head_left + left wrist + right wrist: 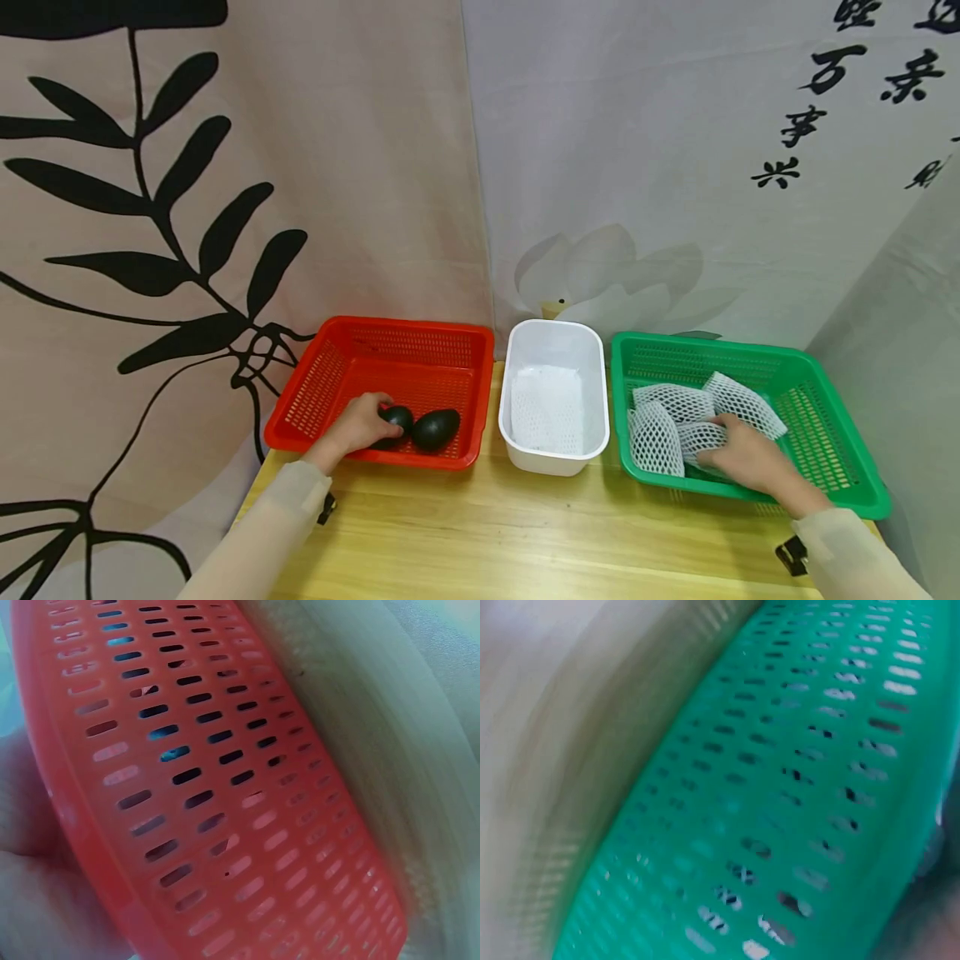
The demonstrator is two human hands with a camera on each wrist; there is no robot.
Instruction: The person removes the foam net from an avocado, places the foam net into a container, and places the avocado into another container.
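On the left stands a red basket [412, 358] with slotted walls, and at its near side lie dark, almost black avocados, smooth, egg-shaped and faintly shiny. The person's left hand [360, 427] reaches in over the near left corner, palm down, its thumb and fingers gripping the left avocado [401, 415] and covering part of it. Just to the right of that one, the other avocado [436, 430] lies tilted, its whole upper side in view. The pale left sleeve [258, 533] slants up from the bottom edge. Next to the basket, in the middle, is a white tub [555, 462] with rounded corners, at the back of the wooden table [525, 533]. To the right of it sits a green basket [862, 458], holding white mesh sleeves bunched toward its left half, soft and openly woven. The person's right hand [750, 458] comes in over the front rim, pointing leftward, and its thumb and bent fingers pinch the front mesh sleeve [701, 437]
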